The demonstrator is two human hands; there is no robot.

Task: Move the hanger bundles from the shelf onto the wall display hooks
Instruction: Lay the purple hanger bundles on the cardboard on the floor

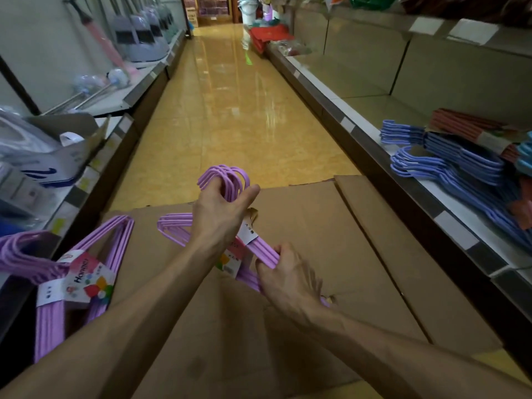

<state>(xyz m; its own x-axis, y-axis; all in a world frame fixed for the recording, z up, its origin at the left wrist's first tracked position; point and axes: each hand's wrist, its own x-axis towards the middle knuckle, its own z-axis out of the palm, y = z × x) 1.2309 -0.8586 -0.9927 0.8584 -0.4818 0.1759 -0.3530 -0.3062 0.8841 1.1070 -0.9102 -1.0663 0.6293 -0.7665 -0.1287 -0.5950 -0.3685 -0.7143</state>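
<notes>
- Cardboard lies flattened on the floor beneath our arms.
- Blue hanger bundles rest on the shelf at three o'clock.
- Another purple bundle sits at eight o'clock.
- Purple hanger bundle is at centre; our left hand clasps its hooks, our right hand clenches its lower arm.

We stand in a narrow shop aisle with a glossy yellow floor that mirrors pale light. Metal shelves run along the right side, their beige back panels upright, price tags on the edge. White shelving lines the left side beneath a pale wall. Flattened cardboard covers the near floor. A dim doorway closes the far end.
</notes>
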